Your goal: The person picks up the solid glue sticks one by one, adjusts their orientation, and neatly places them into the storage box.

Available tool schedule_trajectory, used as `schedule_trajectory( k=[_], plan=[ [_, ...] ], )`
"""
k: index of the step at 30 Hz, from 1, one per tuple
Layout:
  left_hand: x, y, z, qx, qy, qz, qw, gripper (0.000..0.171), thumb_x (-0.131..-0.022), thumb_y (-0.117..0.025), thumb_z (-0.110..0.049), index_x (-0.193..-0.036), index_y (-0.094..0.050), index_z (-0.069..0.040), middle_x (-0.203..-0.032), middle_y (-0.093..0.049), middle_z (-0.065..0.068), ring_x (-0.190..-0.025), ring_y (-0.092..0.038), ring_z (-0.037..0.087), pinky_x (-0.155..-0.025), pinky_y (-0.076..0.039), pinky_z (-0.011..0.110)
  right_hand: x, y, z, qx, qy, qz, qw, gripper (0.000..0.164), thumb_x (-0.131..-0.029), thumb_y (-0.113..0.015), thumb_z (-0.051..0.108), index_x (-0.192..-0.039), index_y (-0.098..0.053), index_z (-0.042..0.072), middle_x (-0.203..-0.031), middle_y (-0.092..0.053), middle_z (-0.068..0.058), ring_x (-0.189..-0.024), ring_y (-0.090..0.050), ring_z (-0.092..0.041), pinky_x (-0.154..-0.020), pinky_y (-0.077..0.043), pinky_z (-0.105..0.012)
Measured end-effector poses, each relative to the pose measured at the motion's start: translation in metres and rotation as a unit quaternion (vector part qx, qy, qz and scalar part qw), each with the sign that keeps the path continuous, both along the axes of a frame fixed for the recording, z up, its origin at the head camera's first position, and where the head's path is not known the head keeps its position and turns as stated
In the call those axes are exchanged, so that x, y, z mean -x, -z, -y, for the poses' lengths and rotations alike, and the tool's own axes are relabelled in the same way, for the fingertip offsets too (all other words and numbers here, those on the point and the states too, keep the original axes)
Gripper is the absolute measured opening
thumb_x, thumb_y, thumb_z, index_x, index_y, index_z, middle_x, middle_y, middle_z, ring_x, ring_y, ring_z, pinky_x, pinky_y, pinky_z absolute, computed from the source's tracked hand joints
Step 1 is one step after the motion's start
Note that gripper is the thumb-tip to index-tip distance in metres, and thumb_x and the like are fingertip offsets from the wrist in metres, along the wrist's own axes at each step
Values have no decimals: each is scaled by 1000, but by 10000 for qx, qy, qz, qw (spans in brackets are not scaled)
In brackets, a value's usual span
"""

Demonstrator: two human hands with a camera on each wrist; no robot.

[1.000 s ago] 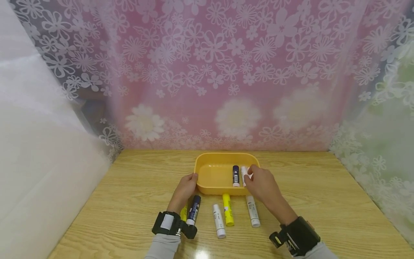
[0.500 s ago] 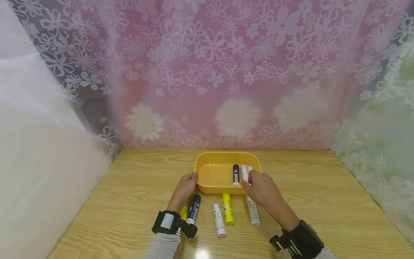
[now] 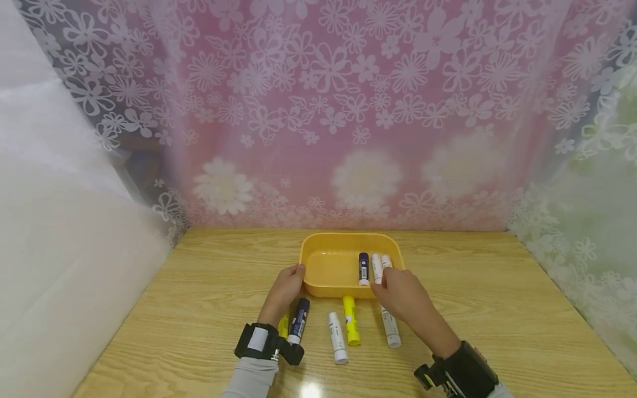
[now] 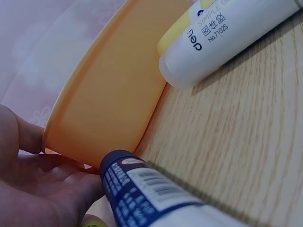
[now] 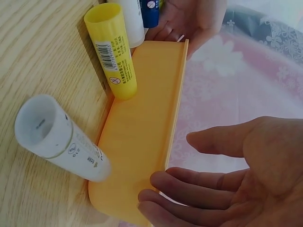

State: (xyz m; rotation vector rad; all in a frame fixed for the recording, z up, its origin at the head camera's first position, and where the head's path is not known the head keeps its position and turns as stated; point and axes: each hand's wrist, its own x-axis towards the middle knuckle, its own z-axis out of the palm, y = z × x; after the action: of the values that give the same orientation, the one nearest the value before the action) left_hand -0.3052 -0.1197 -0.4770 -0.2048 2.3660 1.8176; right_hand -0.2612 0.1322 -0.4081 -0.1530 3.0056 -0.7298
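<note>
Desk [image 3: 473,276] stretches either side of the yellow tray [image 3: 328,291], three glue sticks [image 3: 376,268] in its right half. My left wrist shows my left grip [image 4: 52,184] pinching the rim [image 4: 64,97] beside a navy stick [image 4: 151,191]; my right wrist, my right grip [image 5: 251,189] released by the edge, a yellow stick [image 5: 113,54] and white stick [image 5: 68,137] crowding the near wall [image 5: 151,104].

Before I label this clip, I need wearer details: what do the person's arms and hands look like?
The left hand and right hand are bare. Each has a black wrist device; the left one bears a white patch. The sleeves look light grey.
</note>
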Motion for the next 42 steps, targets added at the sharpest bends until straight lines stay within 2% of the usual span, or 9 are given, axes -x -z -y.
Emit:
schedule_trajectory(
  k=[3, 9, 18, 28, 35, 42],
  plan=[
    [0, -1, -1, 2, -21, 1, 10000, 51, -111, -37, -34, -150, -48, -4, -142, -57, 14, -128, -51, 28, -115, -37, 56, 0, 0, 0, -16, 27, 21, 10000, 25, -96, -66, 25, -85, -61, 3, -64, -53, -5, -52, -51, -16, -47, -38, -25],
    [0, -1, 0, 44, -3, -52, 10000, 51, -111, -37, -33, -150, -47, -2, -146, -54, 15, -137, -47, 31, -118, -31, 59, -2, 0, -1, -77, 97, 1, 9999, 25, -95, -67, 25, -86, -60, 3, -65, -53, -5, -53, -51, -16, -47, -38, -25],
    [-1, 0, 0, 34, -34, 50, 10000, 52, -111, -37, -35, -151, -47, -4, -145, -55, 15, -135, -49, 30, -116, -34, 58, -9, -3, -2, -144, 144, 116, 9997, 27, -95, -67, 24, -92, -63, -3, -64, -53, -6, -51, -53, -15, -45, -37, -23],
    [-2, -1, 0, 63, 24, -17, 10000, 52, -111, -36, -35, -150, -47, -3, -144, -55, 15, -134, -50, 30, -116, -34, 58, -11, 3, -6, -337, 92, 154, 9993, 33, -96, -65, 24, -70, -59, 4, -56, -50, -2, -45, -48, -12, -41, -30, -19],
    [-3, 0, 0, 31, 35, -21, 10000, 52, -111, -36, -35, -150, -47, -3, -147, -54, 16, -140, -47, 34, -117, -33, 60, -12, 8, -7, -429, 63, 167, 9989, 37, -96, -64, 25, -65, -57, 7, -55, -49, -2, -44, -47, -11, -41, -29, -18],
    [-2, 1, 0, 58, 17, -79, 10000, 51, -111, -37, -35, -149, -49, -4, -144, -56, 15, -135, -50, 31, -116, -35, 59, -13, 12, -8, -493, 11, 434, 9978, 34, -96, -66, 25, -69, -60, 5, -57, -50, -2, -46, -48, -12, -43, -31, -19]
  ],
)
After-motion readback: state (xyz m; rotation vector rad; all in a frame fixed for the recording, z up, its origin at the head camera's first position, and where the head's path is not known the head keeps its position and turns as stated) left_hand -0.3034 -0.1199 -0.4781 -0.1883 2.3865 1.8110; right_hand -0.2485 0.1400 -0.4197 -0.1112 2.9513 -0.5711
